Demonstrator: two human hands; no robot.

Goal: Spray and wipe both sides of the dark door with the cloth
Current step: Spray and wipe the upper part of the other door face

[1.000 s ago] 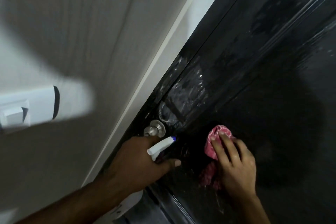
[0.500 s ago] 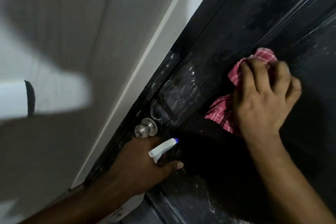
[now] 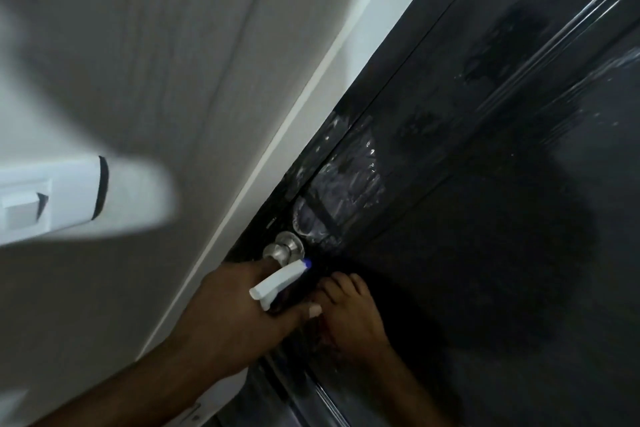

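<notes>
The dark door (image 3: 485, 218) fills the right side, with wet smears (image 3: 346, 184) above its metal knob (image 3: 282, 250). Just below the knob, my left hand (image 3: 225, 315) grips a white spray bottle (image 3: 277, 284) whose blue-tipped nozzle points at the door. My right hand (image 3: 353, 319) lies on the door panel right beside the left thumb, fingers bent over the red checked cloth (image 3: 320, 331). Only a dark red sliver of the cloth shows under the palm.
A pale door frame (image 3: 311, 114) runs diagonally between the door and the grey wall. A white wall switch (image 3: 45, 198) sits at the left edge. Raised mouldings cross the door panel at the right.
My right hand swept the cloth up the panel, then came back down and left to sit beside the left thumb. The left hand with the bottle stayed by the knob.
</notes>
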